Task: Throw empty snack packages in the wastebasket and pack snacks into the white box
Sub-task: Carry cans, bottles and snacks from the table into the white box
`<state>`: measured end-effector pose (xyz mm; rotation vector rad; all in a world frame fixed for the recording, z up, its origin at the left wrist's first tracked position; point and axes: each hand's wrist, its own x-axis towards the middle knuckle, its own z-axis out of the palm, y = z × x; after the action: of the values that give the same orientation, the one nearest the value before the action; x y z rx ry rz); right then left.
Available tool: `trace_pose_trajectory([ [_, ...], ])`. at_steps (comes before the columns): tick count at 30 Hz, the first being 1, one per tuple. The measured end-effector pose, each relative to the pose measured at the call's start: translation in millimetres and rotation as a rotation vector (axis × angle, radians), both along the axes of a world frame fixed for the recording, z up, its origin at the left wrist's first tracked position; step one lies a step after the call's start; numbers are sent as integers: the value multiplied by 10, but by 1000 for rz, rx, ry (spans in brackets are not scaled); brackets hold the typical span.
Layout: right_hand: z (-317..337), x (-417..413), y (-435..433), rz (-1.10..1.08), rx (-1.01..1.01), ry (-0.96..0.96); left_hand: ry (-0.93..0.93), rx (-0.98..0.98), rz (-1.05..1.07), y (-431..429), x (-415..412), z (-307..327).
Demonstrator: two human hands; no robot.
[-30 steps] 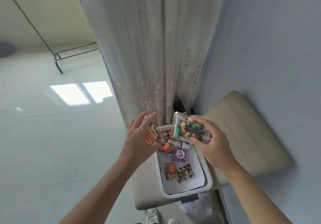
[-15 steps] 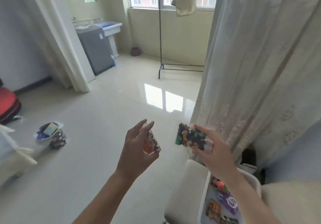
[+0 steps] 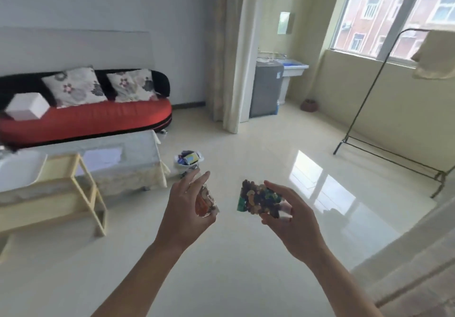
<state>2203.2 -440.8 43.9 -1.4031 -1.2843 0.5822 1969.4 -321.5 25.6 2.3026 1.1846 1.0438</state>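
Plastic film, likely light and slippery: left hand pinches a small packet, right hand holds the nut packet by its edges.

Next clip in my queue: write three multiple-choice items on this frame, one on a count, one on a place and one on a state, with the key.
1. Patterned cushions on the red sofa: A one; B two; C four.
2. The wastebasket stands: A on the floor beside the covered table; B on top of that table; C on the sofa.
3. The right hand: A hangs empty; B rests on the sofa; C grips a mixed-nut packet.

Key: 1 B, two floral cushions lean on the backrest. 2 A, it sits on the tiles off the table's corner. 3 C, its fingers and thumb curl round the packet.
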Motion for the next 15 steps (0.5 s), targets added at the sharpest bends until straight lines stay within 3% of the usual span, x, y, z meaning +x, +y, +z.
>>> trace_pose_trajectory([
  [15,20,-3141,2067,473,-67,179,-13,-2,516,679,-3287,-44],
])
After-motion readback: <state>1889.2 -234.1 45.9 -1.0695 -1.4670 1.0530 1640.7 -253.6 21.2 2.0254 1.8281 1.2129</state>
